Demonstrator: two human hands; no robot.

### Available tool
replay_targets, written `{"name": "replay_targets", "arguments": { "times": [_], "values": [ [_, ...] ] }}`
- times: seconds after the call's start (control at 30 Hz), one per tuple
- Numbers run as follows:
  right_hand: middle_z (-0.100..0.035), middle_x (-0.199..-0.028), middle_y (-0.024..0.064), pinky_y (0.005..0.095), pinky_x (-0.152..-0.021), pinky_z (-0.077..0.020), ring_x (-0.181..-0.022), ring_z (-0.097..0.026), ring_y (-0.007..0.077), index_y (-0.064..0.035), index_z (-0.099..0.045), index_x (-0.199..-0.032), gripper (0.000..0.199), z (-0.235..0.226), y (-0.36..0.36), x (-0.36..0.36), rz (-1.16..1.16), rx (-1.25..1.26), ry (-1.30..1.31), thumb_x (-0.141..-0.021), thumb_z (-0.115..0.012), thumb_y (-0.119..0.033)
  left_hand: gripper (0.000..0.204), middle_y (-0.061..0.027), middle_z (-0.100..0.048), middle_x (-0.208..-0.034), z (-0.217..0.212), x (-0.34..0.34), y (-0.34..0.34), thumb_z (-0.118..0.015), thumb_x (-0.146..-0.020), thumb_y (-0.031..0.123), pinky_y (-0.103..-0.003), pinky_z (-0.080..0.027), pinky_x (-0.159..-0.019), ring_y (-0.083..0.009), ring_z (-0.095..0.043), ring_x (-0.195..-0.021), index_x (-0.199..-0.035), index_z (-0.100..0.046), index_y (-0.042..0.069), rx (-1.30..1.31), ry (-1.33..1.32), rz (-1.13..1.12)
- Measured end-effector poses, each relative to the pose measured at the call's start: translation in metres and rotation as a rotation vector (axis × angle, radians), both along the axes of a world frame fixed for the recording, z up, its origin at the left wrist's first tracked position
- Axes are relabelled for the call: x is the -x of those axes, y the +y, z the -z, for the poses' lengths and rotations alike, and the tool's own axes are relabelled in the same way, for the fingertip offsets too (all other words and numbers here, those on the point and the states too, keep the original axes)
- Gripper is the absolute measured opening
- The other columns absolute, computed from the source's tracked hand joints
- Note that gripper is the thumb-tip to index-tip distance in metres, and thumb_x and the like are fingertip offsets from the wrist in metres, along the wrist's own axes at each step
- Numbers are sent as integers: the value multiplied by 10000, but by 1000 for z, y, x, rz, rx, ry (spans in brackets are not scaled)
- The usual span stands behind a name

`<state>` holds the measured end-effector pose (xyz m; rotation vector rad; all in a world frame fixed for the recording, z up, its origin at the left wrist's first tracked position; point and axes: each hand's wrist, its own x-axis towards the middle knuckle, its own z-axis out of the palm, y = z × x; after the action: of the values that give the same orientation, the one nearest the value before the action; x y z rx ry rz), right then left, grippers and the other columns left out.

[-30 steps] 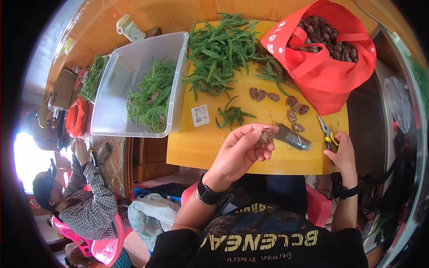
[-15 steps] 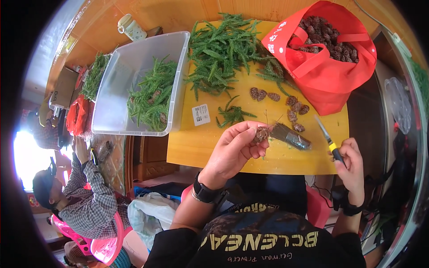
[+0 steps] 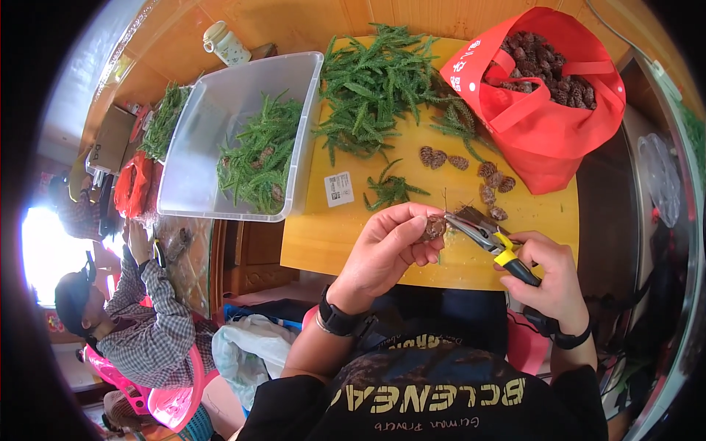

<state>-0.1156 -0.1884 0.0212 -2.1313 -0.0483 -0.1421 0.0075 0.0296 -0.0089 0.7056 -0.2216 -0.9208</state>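
Note:
Between the fingertips of my left hand (image 3: pixel 390 246) is a small brown pine cone (image 3: pixel 435 228), with a thin wire standing up from it. My right hand (image 3: pixel 550 275) grips long-nosed pliers (image 3: pixel 487 237) with yellow and black handles. Their jaw tips are at the wire, right beside the cone; whether they have closed on it I cannot tell. Behind the pliers lies a bundle of thin brown wires (image 3: pixel 471 214), partly hidden. Several loose pine cones (image 3: pixel 488 184) rest farther back on the yellow table (image 3: pixel 331 250), near a small green sprig (image 3: pixel 390 189).
A clear plastic bin (image 3: pixel 193 147) with green sprigs stands left. Behind lies a heap of artificial greenery (image 3: pixel 379 88). A red bag (image 3: pixel 540 140) full of pine cones sits at the back right. A white label (image 3: pixel 339 189) lies on the table. At far left, another person (image 3: pixel 147 323) sits working.
My right hand has brought the pliers leftward from the table's right side to the wire at the cone. My left hand still holds the cone in nearly the same place.

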Motion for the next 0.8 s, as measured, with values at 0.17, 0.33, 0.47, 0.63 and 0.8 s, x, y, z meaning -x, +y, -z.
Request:
{"name": "replay_targets", "arguments": {
  "times": [0.17,0.33,0.47,0.63,0.8],
  "values": [
    [-580,-573,89,399,-820,-477,-592,-581,236,-56,-374,-596,303,-4,3,-4,1,14,-23,-629,-674,-38,214,-76,-629,-836,0,1,0,-483,-933,138,-210,-493,-622,-100,-593,-675,-1085,-563,10,5,-10,-21],
    [-492,-523,57,382,-801,-484,-548,-527,219,-54,-371,-584,307,-3,3,-4,8,-16,-48,-621,-676,-41,256,-85,-606,-812,-2,3,0,-489,-922,167,-212,-482,-597,-129,-572,-654,-1098,-567,-2,-156,-111,-75],
    [-432,-504,33,370,-798,-486,-505,-467,182,-54,-375,-585,295,1,4,-4,23,-37,-64,-621,-667,-46,246,-79,-611,-815,-3,3,-1,-514,-909,145,-212,-483,-602,-125,-579,-666,-1092,-569,-10,-172,-166,-101],
    [-396,-510,21,320,-774,-486,-475,-380,112,-44,-375,-592,275,3,7,-2,61,-137,3,-642,-646,-52,249,-77,-608,-856,-8,8,-8,-590,-834,10,-209,-484,-650,-124,-600,-749,-1079,-574,-31,-218,-450,-255],
    [-439,-548,28,272,-677,-452,-561,-478,105,-34,-405,-611,245,5,5,0,62,-223,135,-657,-645,-61,266,-68,-557,-944,-10,11,-13,-608,-787,-77,-226,-493,-757,-120,-592,-857,-1052,-591,-62,-259,-746,-443]
  ]
}}
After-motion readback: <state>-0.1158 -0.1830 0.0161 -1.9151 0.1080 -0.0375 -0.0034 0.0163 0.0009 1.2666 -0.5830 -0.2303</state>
